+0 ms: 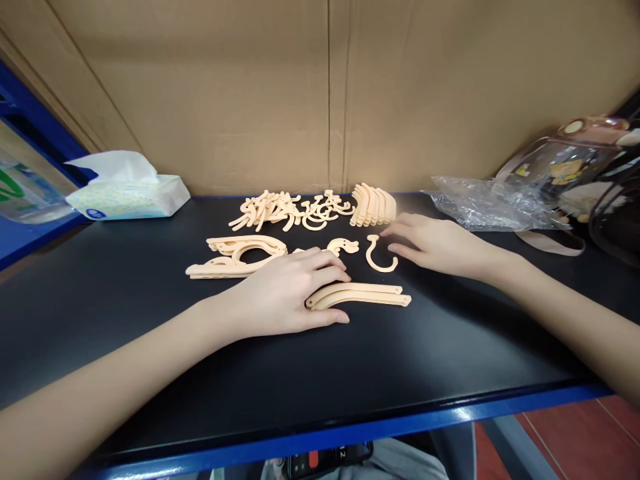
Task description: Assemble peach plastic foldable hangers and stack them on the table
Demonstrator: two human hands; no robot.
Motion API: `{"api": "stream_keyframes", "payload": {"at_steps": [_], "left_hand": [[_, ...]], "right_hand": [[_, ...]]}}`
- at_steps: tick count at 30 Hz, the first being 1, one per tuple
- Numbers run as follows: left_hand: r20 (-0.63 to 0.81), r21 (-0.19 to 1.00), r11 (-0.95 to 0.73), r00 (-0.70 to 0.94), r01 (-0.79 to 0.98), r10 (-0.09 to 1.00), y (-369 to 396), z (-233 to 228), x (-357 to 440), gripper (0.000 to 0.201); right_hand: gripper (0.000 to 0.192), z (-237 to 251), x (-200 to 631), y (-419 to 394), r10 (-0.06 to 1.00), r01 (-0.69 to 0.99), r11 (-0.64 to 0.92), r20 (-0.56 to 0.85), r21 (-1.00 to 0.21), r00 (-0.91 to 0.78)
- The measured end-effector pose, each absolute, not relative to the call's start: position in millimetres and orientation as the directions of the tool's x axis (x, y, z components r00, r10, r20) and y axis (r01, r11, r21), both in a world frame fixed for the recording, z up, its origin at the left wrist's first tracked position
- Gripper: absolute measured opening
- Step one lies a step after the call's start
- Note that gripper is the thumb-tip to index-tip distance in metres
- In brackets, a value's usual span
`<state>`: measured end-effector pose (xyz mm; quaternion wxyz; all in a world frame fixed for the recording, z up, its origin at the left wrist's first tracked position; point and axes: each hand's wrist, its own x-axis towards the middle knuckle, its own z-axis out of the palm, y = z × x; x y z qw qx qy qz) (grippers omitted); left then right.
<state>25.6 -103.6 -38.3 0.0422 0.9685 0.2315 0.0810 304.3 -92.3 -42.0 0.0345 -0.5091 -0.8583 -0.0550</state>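
My left hand [290,290] lies palm down on the black table [125,293], its fingers resting on the left end of a pair of long curved cream plastic arms [363,295]. My right hand [433,241] rests flat to the right, fingers spread, fingertips beside a loose cream hook [379,257]. Neither hand grips anything. A small curved piece [344,245] lies between the hands. Left of my left hand sit assembled folding hanger pieces [235,257].
At the table's back lie a heap of cream hooks [285,210] and a stack of curved arms [373,204]. A tissue pack [125,193] sits far left. Crumpled clear plastic [487,203] and a bottle with strap [565,163] stand right. Cardboard walls the back.
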Motion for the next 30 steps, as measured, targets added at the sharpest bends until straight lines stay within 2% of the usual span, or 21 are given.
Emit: {"api": "stream_keyframes", "payload": {"at_steps": [6,10,12,16,23,30], "left_hand": [[0.138,0.161,-0.858,0.849,0.488,0.509,-107.9,-35.5,26.2,0.045],[0.117,0.140,-0.859,0.853,0.492,0.508,-114.1,-32.2,27.9,0.016],[0.113,0.121,-0.871,0.865,0.476,0.489,-115.9,-31.4,28.5,0.010],[0.106,0.106,-0.887,0.881,0.450,0.460,-115.5,-31.9,28.6,0.012],[0.115,0.108,-0.893,0.887,0.437,0.447,-113.5,-32.4,29.4,0.013],[0.144,0.114,-0.903,0.892,0.414,0.428,-114.2,-35.9,28.6,0.017]], "right_hand": [[0.033,-41.3,298.5,-93.9,0.875,0.895,0.435,0.190,0.097,-0.446],[0.030,-42.2,294.0,-95.0,0.760,0.806,0.574,0.273,0.145,-0.590],[0.029,-43.4,293.1,-95.0,0.696,0.749,0.643,0.285,0.163,-0.659],[0.029,-46.1,293.9,-93.7,0.653,0.705,0.692,0.281,0.155,-0.703],[0.030,-46.7,295.5,-92.6,0.651,0.701,0.700,0.278,0.140,-0.706],[0.033,-46.1,295.8,-92.3,0.655,0.711,0.675,0.286,0.196,-0.700]]}}
